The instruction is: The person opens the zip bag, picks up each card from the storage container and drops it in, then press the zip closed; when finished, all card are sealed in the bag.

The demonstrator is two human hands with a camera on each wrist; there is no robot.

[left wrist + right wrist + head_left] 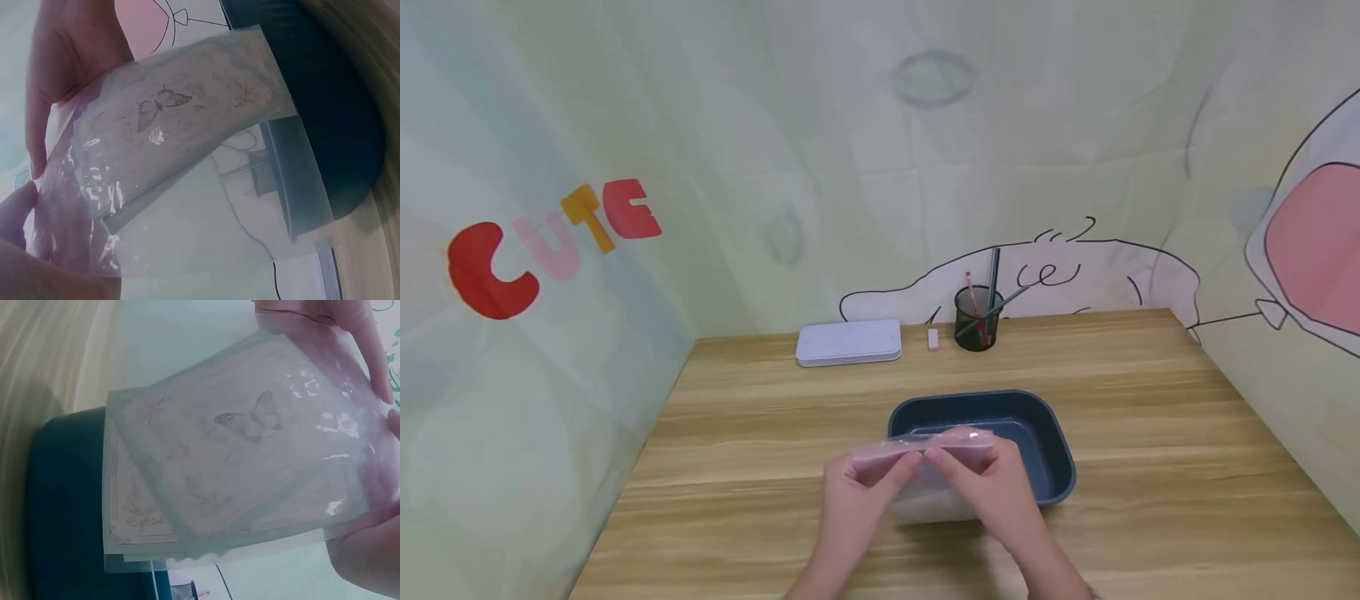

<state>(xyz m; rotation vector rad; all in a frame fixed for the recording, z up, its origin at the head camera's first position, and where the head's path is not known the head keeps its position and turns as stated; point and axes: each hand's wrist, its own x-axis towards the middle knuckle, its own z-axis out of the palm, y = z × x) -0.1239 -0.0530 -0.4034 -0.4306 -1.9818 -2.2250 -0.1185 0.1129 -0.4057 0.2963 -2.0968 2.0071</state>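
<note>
A clear plastic bag [936,504] hangs between both hands over the near side of a dark blue basin [1054,454]. My left hand [856,498] pinches the left part of its upper edge, and my right hand [1000,492] pinches the right part. The two thumbs nearly meet at the middle of that edge. Inside the bag, the wrist views show pale paper pieces [231,462] printed with a butterfly, lying at angles to each other. The fingers behind the bag are partly hidden in the head view.
At the back of the wooden table [745,433] lies a white case [848,342]. Beside it are a small white eraser-like block [932,339] and a black mesh pen holder [976,329] with several pens. Printed curtains [775,208] enclose the table's back and sides.
</note>
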